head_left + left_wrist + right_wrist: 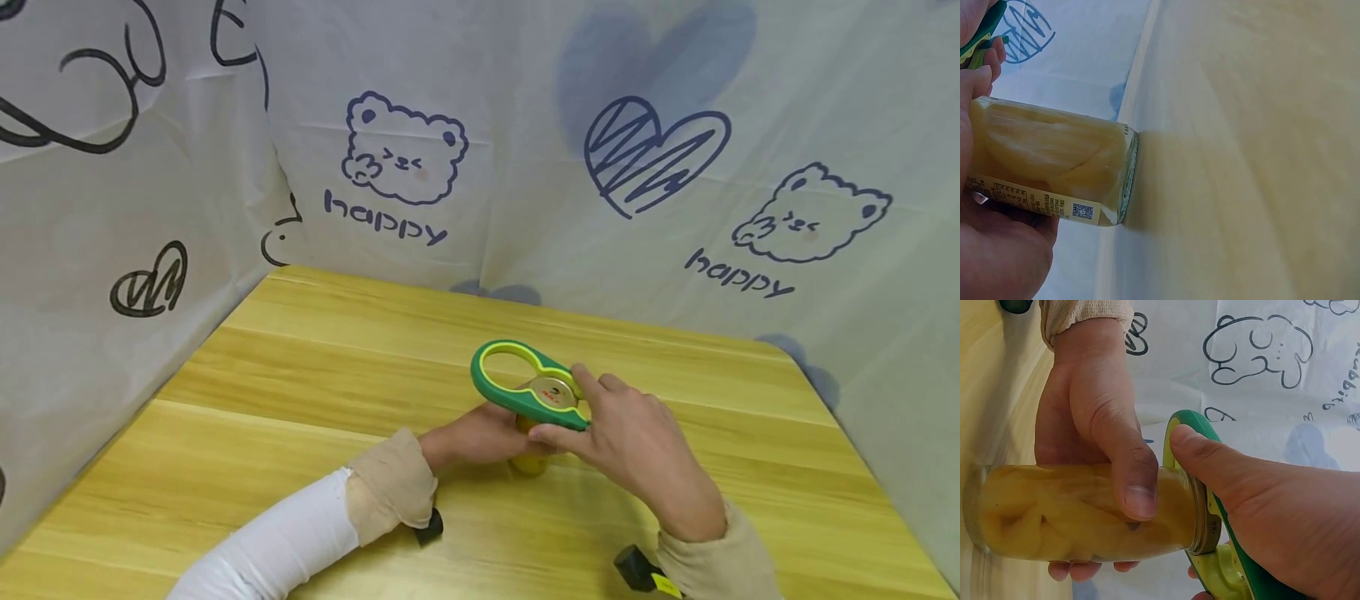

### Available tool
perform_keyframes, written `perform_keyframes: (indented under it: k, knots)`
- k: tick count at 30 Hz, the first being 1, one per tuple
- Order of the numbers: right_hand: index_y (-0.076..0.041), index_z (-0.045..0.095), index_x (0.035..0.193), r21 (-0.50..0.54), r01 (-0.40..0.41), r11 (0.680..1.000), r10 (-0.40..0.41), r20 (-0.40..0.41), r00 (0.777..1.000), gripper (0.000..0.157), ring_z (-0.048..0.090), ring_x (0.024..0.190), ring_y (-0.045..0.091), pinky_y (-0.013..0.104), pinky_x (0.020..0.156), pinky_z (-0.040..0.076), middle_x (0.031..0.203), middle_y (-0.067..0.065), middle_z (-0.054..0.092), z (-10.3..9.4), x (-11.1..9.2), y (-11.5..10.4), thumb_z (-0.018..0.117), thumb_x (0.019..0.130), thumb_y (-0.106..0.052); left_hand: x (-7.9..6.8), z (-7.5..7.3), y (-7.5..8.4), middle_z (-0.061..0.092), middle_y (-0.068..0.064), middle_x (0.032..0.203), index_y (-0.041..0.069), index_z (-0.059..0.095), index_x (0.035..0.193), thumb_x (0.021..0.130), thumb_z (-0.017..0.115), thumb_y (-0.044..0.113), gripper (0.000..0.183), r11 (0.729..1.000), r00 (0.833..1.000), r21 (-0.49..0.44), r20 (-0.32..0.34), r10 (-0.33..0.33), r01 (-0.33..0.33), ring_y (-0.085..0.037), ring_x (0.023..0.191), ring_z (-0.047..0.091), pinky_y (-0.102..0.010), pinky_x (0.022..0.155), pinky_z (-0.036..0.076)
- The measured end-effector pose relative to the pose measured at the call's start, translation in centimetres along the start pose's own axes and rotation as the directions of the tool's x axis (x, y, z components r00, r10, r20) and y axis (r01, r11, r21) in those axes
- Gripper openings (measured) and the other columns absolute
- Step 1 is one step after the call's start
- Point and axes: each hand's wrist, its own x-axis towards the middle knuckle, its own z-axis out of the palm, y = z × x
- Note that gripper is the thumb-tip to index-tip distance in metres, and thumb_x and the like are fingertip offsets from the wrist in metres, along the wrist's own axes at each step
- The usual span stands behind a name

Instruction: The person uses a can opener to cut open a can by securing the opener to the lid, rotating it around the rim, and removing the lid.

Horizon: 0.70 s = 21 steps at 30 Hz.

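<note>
A glass jar of yellow fruit pieces [1054, 515] stands upright over the wooden table, its base close to the surface in the left wrist view. My left hand [480, 435] wraps round the jar's body, the thumb along the near side in the right wrist view. Over the gold metal lid [553, 392] sits a green and yellow jar opener [517, 403], its smaller opening around the lid and the larger loop pointing away to the left. My right hand [637, 433] grips the opener at its right end, thumb and fingers on opposite sides. A printed label [1041, 203] with a square code shows on the jar.
The wood-grain table [300, 375] spreads under both arms. White sheeting [517, 125] with drawn hearts, bears and lettering rises behind the table's far edge and along its sides. Black devices [637, 568] hang at both wrists.
</note>
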Motion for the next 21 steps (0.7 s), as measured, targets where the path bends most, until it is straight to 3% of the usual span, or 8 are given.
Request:
perform_keyframes:
  k: [7, 15, 21]
  knots:
    - [-0.014, 0.061, 0.133, -0.001, 0.003, 1.0, -0.003, -0.013, 1.0, 0.085, 0.054, 0.056, 0.019, 0.035, 0.047, 0.043, 0.081, 0.008, 0.065, 0.0, 0.0, 0.1, 0.067, 0.079, -0.08, 0.2, 0.3, -0.2, 0.065, -0.003, 0.138, 0.016, 0.057, 0.141, 0.094, 0.076, 0.013, 0.051, 0.999, 1.0, -0.039, -0.014, -0.011, 0.01, -0.007, 0.126, 0.058, -0.026, 0.115, 0.043]
    - [-0.014, 0.062, 0.132, -0.005, -0.006, 1.0, 0.006, -0.029, 1.0, 0.084, 0.053, 0.056, 0.018, 0.034, 0.047, 0.042, 0.08, 0.006, 0.064, 0.2, 0.0, 0.2, 0.069, 0.079, -0.079, 0.3, 1.3, 0.0, 0.066, -0.008, 0.137, 0.015, 0.06, 0.139, 0.091, 0.079, 0.009, 0.052, 0.963, 0.998, -0.268, -0.032, -0.046, 0.036, -0.006, 0.115, 0.064, -0.026, 0.105, 0.051]
    - [-0.014, 0.062, 0.13, -0.013, -0.012, 1.0, 0.012, -0.022, 1.0, 0.084, 0.05, 0.054, 0.018, 0.033, 0.047, 0.04, 0.078, 0.006, 0.062, 0.1, 0.2, -0.1, 0.068, 0.079, -0.081, 0.0, 1.6, -0.1, 0.062, -0.012, 0.14, 0.012, 0.053, 0.144, 0.091, 0.077, 0.005, 0.059, 0.966, 0.995, -0.259, -0.092, -0.05, 0.024, -0.005, 0.114, 0.062, -0.024, 0.102, 0.051]
